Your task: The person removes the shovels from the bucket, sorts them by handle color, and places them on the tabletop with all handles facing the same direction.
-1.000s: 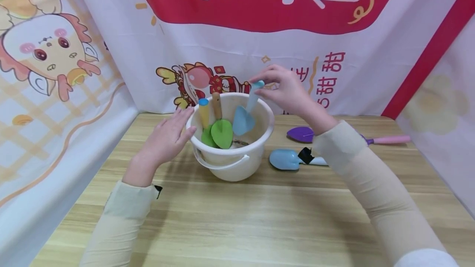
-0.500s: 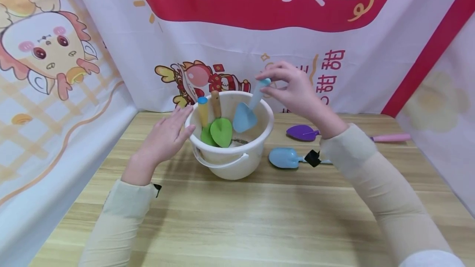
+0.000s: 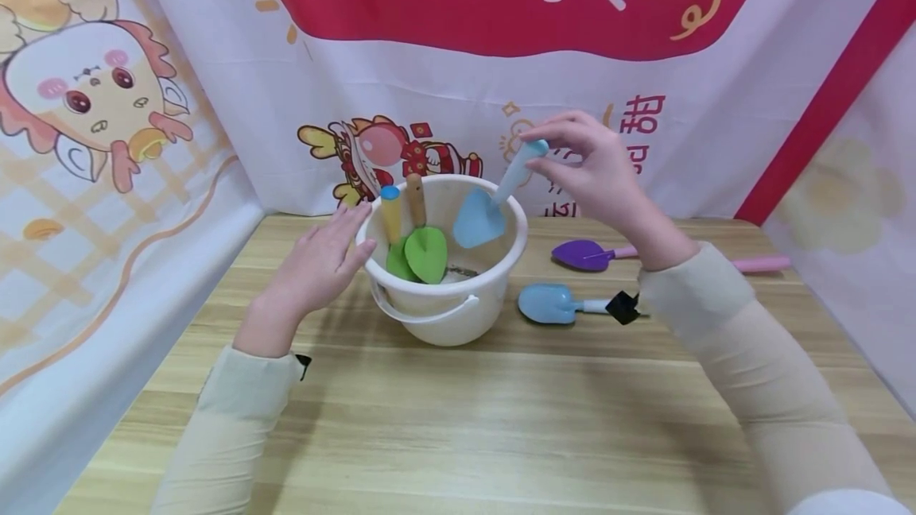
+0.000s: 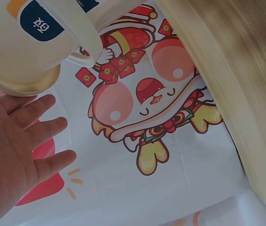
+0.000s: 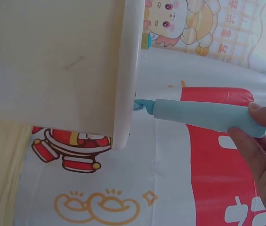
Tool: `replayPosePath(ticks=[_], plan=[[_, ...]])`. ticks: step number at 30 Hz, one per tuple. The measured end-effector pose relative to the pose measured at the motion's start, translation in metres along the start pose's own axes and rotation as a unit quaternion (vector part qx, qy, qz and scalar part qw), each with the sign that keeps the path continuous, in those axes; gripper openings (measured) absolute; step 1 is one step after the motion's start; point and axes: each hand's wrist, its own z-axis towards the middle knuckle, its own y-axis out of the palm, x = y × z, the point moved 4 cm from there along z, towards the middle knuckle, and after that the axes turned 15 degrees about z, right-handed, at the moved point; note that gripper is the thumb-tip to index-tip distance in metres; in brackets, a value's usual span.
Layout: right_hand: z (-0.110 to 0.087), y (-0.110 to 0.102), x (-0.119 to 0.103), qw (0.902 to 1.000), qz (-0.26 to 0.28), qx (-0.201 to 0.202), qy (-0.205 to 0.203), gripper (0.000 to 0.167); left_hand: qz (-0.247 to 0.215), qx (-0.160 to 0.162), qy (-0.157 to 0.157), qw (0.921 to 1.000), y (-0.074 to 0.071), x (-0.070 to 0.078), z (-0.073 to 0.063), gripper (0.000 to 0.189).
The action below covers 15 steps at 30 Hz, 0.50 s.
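A white bucket [image 3: 458, 316] stands on the wooden table, its handle hanging down at the front. My right hand [image 3: 590, 169] pinches the end of a light blue hand trowel's handle [image 5: 203, 115]. The trowel's blade [image 3: 478, 219] hangs inside the right part of the bucket. At the bucket's left rim, my left hand [image 3: 315, 261] rests with fingers straight; in the left wrist view, the left hand [image 4: 15, 150] shows its palm, fingertips at the rim. Two green-bladed trowels lean inside the bucket, a wooden-handled one [image 3: 427, 254] and a yellow-handled one [image 3: 391, 217].
Right of the bucket lie a purple trowel [image 3: 583, 256] with a pink handle and a blue trowel [image 3: 549, 304] with a pale handle, partly behind the right forearm. Another pink handle [image 3: 762, 265] shows beyond the sleeve. Printed cloth [image 3: 458, 86] hangs behind the wooden table [image 3: 458, 427].
My right hand has moved right and slightly up, drawing the light blue trowel with it toward the bucket's right rim. The left hand has stayed at the left rim.
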Motion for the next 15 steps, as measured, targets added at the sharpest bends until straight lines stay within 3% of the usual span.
replayPosePath(ticks=[7,11,15], plan=[[-0.007,-0.009,0.005,0.9969,0.062,0.049,0.003,0.030,-0.003,0.001,-0.002,1.0000,0.001,-0.001,0.001,0.068],[-0.010,-0.016,0.007,0.9904,0.112,0.081,-0.008,0.030,-0.002,0.002,0.000,1.0000,0.001,-0.001,0.002,0.068],[-0.014,-0.026,0.008,0.9834,0.146,0.108,0.008,0.031,-0.003,0.005,0.003,1.0000,0.002,-0.001,0.002,0.067]])
